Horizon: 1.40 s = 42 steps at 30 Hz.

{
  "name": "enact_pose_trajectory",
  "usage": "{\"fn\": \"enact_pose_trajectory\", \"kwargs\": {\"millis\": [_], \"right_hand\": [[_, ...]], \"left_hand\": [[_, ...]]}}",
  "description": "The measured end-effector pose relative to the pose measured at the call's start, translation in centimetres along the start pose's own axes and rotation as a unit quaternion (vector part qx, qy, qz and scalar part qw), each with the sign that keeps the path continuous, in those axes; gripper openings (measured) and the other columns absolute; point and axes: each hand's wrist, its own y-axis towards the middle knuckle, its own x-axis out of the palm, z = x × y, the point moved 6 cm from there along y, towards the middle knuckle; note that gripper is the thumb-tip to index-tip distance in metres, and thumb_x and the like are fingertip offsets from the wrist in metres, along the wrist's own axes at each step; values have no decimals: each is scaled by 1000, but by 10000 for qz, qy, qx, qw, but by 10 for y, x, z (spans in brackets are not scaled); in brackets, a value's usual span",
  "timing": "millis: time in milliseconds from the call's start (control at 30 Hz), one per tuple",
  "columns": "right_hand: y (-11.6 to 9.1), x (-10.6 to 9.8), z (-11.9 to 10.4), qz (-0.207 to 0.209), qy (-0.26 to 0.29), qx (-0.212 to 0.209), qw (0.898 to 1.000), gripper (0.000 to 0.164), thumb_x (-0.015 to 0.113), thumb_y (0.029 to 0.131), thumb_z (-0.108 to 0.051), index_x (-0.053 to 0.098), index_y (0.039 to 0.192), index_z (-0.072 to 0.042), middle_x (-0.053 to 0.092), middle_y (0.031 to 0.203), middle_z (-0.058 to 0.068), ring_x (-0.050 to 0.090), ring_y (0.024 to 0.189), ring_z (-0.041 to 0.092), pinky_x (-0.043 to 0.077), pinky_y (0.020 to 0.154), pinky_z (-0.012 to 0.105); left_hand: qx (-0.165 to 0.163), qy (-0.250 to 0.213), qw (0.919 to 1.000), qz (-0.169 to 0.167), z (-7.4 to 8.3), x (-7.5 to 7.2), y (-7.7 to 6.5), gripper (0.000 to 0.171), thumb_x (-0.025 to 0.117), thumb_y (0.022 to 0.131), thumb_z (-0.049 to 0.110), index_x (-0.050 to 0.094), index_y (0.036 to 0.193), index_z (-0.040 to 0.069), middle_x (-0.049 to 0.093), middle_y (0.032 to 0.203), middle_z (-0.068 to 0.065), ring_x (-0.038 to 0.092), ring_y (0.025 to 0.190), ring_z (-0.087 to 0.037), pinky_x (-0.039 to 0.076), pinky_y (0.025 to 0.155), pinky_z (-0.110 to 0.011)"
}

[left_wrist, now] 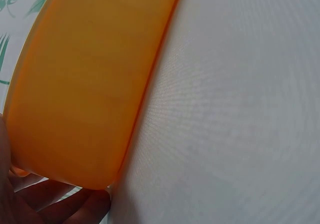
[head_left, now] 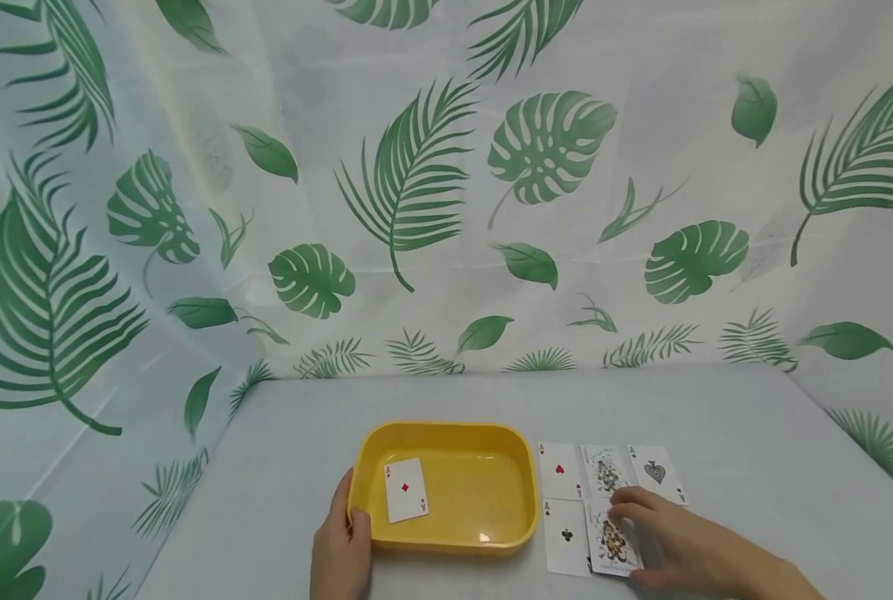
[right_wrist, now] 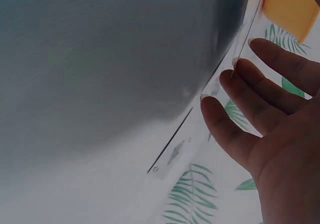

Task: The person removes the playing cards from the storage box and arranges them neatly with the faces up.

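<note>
A yellow tray [head_left: 484, 546] stands on the table with an ace of diamonds [head_left: 407, 490] lying face up inside, towards its left end. My left hand [head_left: 343, 542] grips the tray's left end, thumb at the rim; in the left wrist view its fingers [left_wrist: 90, 206] lie against the tray's end wall [left_wrist: 75, 134]. To the right of the tray, my right hand [head_left: 679, 542] holds a joker card [head_left: 611, 542] by its edges, fingertips at the top and thumb at the lower right. The joker slightly overlaps the ace of clubs [head_left: 566, 537]. In the right wrist view the fingers [right_wrist: 260, 103] reach the thin card edge.
Behind the held joker lie an ace of hearts [head_left: 559, 471], another joker [head_left: 604, 468] and an ace of spades [head_left: 656, 473], side by side. A white leaf-patterned cloth [head_left: 431, 333] rises behind and beside the pale table [head_left: 281, 467].
</note>
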Motion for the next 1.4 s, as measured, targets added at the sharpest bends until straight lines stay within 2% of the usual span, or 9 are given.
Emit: {"fn": "enact_pose_trajectory", "kwargs": {"millis": [100, 233, 367, 567, 733, 1000, 1400], "right_hand": [[-2, 3, 8, -222, 489, 589, 9968, 57, 86, 76, -36, 65, 127, -21, 48, 143, 6, 53, 115, 32, 46, 94, 62], [-6, 4, 10, -174, 330, 428, 9984, 58, 84, 78, -38, 63, 128, -18, 46, 145, 8, 51, 118, 34, 47, 94, 60], [-9, 5, 12, -103, 44, 169, 9998, 60, 82, 79, -44, 63, 128, -16, 45, 144, 5, 51, 117, 34, 49, 93, 58], [-9, 6, 15, -140, 103, 299, 9994, 58, 84, 78, -41, 64, 127, -18, 45, 143, 3, 51, 116, 33, 48, 93, 60], [-10, 6, 13, -49, -170, 80, 9998, 58, 83, 79, -39, 63, 129, -18, 46, 142, 4, 50, 117, 34, 48, 93, 59], [-8, 9, 17, 6, -165, 311, 9994, 56, 84, 77, -32, 63, 128, -20, 47, 141, 4, 48, 119, 35, 47, 94, 62], [-11, 11, 18, -74, -53, 389, 9992, 56, 82, 80, -39, 62, 129, -19, 46, 141, 4, 50, 116, 33, 48, 93, 61]], "left_hand": [[93, 8, 9999, 39, 1, 0, 0, 59, 41, 96, 11, 38, 155, 4, 50, 149, -16, 59, 119, -27, 47, 100, -50], [220, -20, 9997, 71, 1, -2, 1, 59, 41, 97, 11, 38, 155, 5, 49, 149, -16, 58, 121, -27, 47, 101, -50], [316, -73, 9994, 75, 3, -2, 1, 58, 42, 97, 10, 39, 155, 6, 50, 149, -15, 59, 115, -24, 46, 101, -49], [295, -44, 9995, 68, 3, -2, 0, 57, 42, 98, 10, 40, 155, 6, 51, 148, -16, 58, 105, -22, 47, 101, -49], [281, -47, 9996, 78, 4, -2, 1, 57, 42, 98, 9, 39, 155, 5, 50, 149, -17, 57, 101, -22, 47, 101, -49], [267, -28, 9996, 76, 5, -2, 0, 57, 42, 98, 8, 39, 155, 5, 51, 148, -18, 56, 97, -23, 48, 99, -49], [367, 22, 9993, 98, 3, -2, -2, 57, 42, 97, 9, 40, 154, 5, 53, 146, -17, 56, 94, -22, 50, 97, -48]]}}
